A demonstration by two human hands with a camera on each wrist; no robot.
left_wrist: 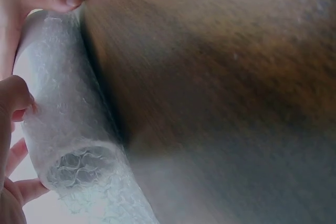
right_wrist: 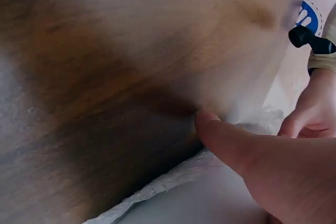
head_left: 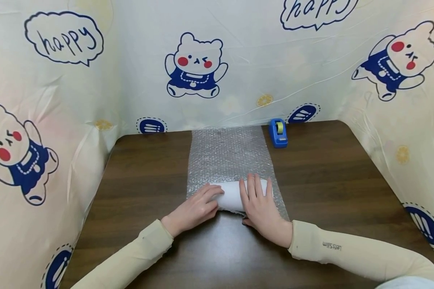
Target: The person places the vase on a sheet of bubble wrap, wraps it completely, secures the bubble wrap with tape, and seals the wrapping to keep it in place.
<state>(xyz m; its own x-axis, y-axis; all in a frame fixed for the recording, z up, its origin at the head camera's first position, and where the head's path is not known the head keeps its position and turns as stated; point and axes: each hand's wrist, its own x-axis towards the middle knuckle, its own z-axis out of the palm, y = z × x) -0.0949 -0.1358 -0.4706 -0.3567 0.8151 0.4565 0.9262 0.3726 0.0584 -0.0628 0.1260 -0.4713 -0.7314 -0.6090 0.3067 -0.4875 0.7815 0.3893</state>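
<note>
A smooth white cylinder (head_left: 230, 195) lies crosswise on a long strip of clear bubble wrap (head_left: 231, 154). The wrap (left_wrist: 68, 87) curves up over the cylinder's near side, and its left end forms a hollow tube in the left wrist view. My left hand (head_left: 199, 206) holds the left end, fingers bent over the top and thumb on the near side. Across the right part lies my right hand (head_left: 262, 210), its fingers straight and spread over the cylinder. Its thumb (right_wrist: 231, 142) stretches along the near side, close to the wood.
A blue tape dispenser (head_left: 278, 134) with yellowish tape stands at the back, right of the strip. The dark wooden table (head_left: 141, 172) is enclosed at the back and sides by a cream cloth (head_left: 246, 72) printed with bears.
</note>
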